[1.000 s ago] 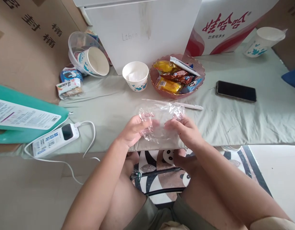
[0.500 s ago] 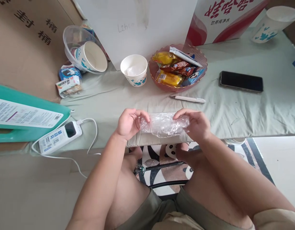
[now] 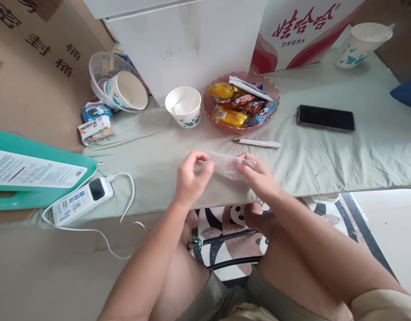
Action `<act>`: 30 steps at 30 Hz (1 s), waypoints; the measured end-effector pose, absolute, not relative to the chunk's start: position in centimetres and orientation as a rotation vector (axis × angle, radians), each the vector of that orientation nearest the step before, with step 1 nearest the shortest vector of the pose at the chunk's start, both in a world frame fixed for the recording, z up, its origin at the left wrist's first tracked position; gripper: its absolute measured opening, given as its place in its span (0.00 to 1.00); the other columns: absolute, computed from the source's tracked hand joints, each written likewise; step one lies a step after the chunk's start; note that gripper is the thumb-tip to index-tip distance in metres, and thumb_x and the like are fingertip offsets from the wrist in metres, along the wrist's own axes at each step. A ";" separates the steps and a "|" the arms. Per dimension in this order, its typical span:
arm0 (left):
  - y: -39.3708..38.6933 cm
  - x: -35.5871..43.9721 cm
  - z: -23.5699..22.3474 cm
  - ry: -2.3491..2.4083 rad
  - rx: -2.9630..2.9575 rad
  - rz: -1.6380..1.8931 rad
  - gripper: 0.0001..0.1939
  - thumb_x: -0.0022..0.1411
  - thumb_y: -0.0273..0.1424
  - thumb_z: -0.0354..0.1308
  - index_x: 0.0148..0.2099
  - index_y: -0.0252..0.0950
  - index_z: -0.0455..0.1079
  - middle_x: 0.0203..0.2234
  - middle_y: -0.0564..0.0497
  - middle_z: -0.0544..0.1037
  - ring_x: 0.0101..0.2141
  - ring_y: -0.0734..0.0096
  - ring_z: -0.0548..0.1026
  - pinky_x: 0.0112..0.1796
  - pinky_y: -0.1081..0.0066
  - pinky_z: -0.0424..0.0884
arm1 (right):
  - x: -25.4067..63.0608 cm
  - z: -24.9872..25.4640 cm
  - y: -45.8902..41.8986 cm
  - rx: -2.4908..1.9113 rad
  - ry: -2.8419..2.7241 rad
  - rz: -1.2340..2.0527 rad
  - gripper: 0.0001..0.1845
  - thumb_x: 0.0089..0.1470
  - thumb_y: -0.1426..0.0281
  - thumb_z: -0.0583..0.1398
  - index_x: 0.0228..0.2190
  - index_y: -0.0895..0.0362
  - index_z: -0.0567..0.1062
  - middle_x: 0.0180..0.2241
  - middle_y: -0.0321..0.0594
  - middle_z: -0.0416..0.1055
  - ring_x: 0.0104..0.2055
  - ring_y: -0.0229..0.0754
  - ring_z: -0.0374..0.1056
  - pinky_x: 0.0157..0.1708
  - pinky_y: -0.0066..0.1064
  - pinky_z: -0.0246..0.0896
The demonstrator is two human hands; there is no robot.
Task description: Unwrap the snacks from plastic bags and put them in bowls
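A crumpled piece of clear plastic film [image 3: 225,166] stretches between my hands, just above the front of the cloth-covered surface. My left hand [image 3: 193,178] curls its thumb and forefinger at the film's left end; the exact contact is hard to make out. At the other end, my right hand [image 3: 259,177] pinches the film between thumb and fingers. Beyond my hands lies a white pen-shaped tool [image 3: 257,143] with a dark tip. Behind it stand a paper cup [image 3: 188,119] with clear plastic inside and a pink bowl [image 3: 215,125] of wrapped snacks.
A black phone [image 3: 325,118] lies to the right, with another paper cup [image 3: 351,55] behind it. Leftward are a white power bank [image 3: 81,201] with a cable, a green jug [image 3: 34,178], snack packets [image 3: 96,125] and a clear tub [image 3: 96,73]. Cartons [image 3: 199,53] line the back.
The film has gone from a bunched, wrinkled bundle to a thinner, smoother stretch. My left hand has moved right and turned, and my right hand has shifted slightly left. The view has tilted a little.
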State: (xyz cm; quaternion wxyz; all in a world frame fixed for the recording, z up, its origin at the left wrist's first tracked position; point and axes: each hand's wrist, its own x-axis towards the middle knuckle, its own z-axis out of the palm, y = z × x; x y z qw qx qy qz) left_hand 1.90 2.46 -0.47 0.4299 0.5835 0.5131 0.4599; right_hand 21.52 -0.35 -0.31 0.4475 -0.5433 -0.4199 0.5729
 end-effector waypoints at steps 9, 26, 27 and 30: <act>2.5 3.0 0.0 0.927 1.108 0.839 0.14 0.56 0.39 0.70 0.39 0.36 0.75 0.32 0.51 0.78 0.34 0.69 0.75 0.39 0.69 0.72 | 21.5 -1.0 -0.3 -1.205 -1.082 1.222 0.21 0.47 0.57 0.71 0.40 0.50 0.71 0.43 0.39 0.72 0.44 0.42 0.69 0.41 0.33 0.65; 5.4 -0.6 1.5 1.066 0.733 1.223 0.08 0.56 0.34 0.58 0.27 0.37 0.65 0.20 0.57 0.67 0.23 0.77 0.66 0.29 0.73 0.61 | 14.6 9.3 14.9 -1.562 -2.073 0.185 0.08 0.50 0.75 0.62 0.29 0.52 0.68 0.28 0.36 0.68 0.33 0.42 0.65 0.35 0.35 0.59; 5.4 -0.8 1.6 1.062 0.721 1.238 0.08 0.56 0.33 0.57 0.26 0.37 0.65 0.20 0.57 0.66 0.23 0.77 0.65 0.29 0.73 0.60 | 13.7 9.5 17.2 -1.600 -2.172 0.168 0.08 0.50 0.77 0.61 0.28 0.53 0.69 0.28 0.37 0.69 0.34 0.42 0.66 0.36 0.35 0.59; 5.4 -1.3 2.0 1.051 0.682 1.259 0.09 0.56 0.31 0.57 0.24 0.37 0.64 0.19 0.57 0.65 0.23 0.78 0.63 0.29 0.73 0.59 | 11.1 8.6 22.2 -1.541 -2.348 0.317 0.08 0.51 0.78 0.62 0.24 0.56 0.70 0.26 0.37 0.70 0.36 0.40 0.68 0.39 0.32 0.60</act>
